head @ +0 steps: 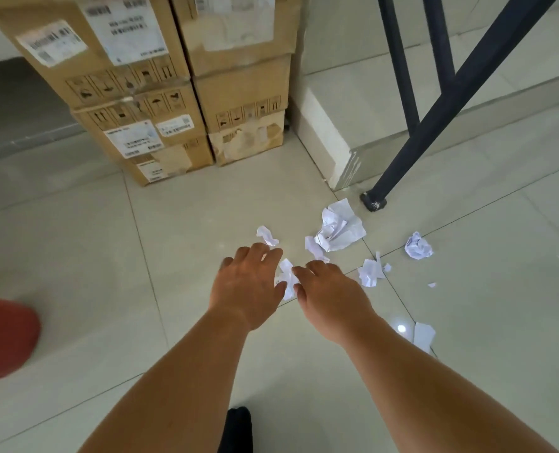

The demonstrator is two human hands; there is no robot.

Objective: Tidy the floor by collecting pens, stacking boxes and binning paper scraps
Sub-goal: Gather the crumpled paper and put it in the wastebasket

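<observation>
Several crumpled white paper scraps lie on the pale tiled floor. My left hand and my right hand reach down side by side, fingers spread, over one scrap that shows between them; neither hand holds anything. A large crumpled sheet lies beyond my right hand, a small twist beyond my left. A paper ball sits further right, torn pieces beside my right hand, and a flat piece by my right forearm. Stacked cardboard boxes stand at the back.
A dark metal frame leg stands on the floor just behind the large sheet. A raised tiled step runs right of the boxes. A red object is at the left edge. A dark foot shows at the bottom.
</observation>
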